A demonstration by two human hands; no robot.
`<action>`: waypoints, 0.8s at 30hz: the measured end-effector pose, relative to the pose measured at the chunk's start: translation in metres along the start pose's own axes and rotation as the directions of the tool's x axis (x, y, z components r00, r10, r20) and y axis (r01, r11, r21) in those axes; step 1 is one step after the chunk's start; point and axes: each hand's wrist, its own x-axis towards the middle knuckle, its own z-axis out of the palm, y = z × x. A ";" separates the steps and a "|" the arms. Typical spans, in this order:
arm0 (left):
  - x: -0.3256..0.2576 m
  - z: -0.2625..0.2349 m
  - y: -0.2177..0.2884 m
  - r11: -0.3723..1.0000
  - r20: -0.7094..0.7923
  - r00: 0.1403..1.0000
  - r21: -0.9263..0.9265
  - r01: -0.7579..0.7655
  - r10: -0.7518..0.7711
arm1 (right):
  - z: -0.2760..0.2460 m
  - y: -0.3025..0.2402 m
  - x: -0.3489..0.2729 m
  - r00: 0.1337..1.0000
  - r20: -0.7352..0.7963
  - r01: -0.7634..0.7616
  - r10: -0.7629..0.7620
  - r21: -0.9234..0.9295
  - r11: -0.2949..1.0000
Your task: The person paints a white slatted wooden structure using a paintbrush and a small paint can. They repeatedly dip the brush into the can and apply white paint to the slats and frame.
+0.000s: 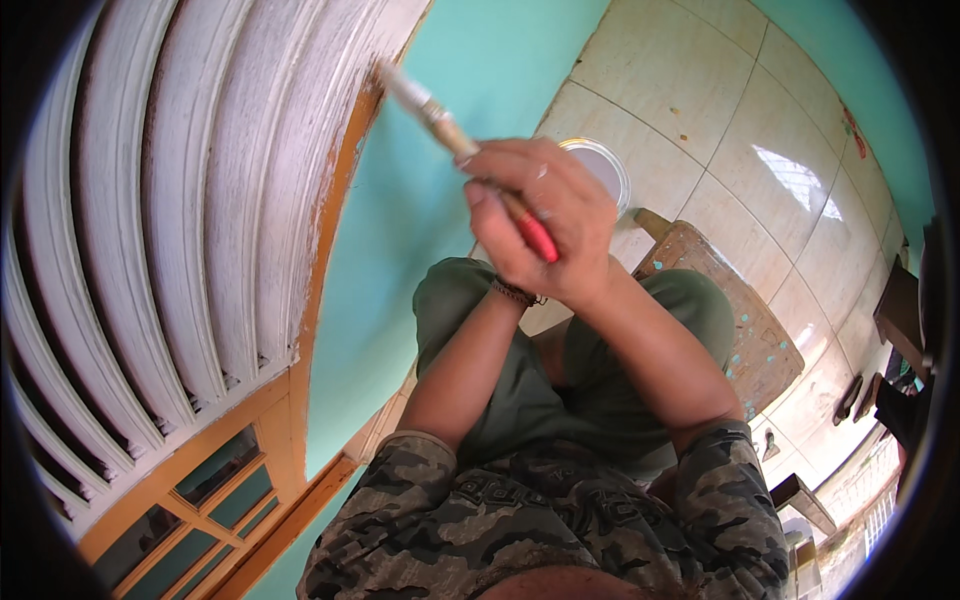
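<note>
My right hand [572, 205] grips the paintbrush [441, 124] beside the white slatted panel [270, 180]; light, steady strokes should spare the orange trim [352, 148]. My left fingers, hidden, I cannot tell.

A red-tipped brush [445, 130], white slats [187, 200] and a turquoise wall [400, 210] offset a grey-brown camouflage shirt [530, 520] and dark-green trousers [510, 385].

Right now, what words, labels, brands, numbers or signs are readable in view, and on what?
Nothing I can quote.
Camouflage shirt: dark, blocky markings across the chest, possibly lettering; too unclear to read.
Paintbrush: no text visible on the part outside the fingers.
Round tin: partly hidden by the hand; no label legible.
Red mark: too small to tell if it's writing.
</note>
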 end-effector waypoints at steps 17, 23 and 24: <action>-0.004 -0.001 0.004 1.000 -0.014 1.000 -0.026 0.016 -0.016 | 0.022 0.008 0.000 0.986 0.163 -0.037 0.038 -0.007 0.999; -0.005 -0.003 0.008 1.000 -0.024 1.000 -0.026 0.017 -0.017 | 0.013 -0.003 -0.005 0.975 0.223 -0.015 -0.005 0.087 0.996; -0.006 -0.003 0.009 1.000 -0.032 0.999 -0.025 0.018 -0.019 | 0.008 -0.004 -0.005 0.970 0.244 -0.010 -0.021 0.123 0.992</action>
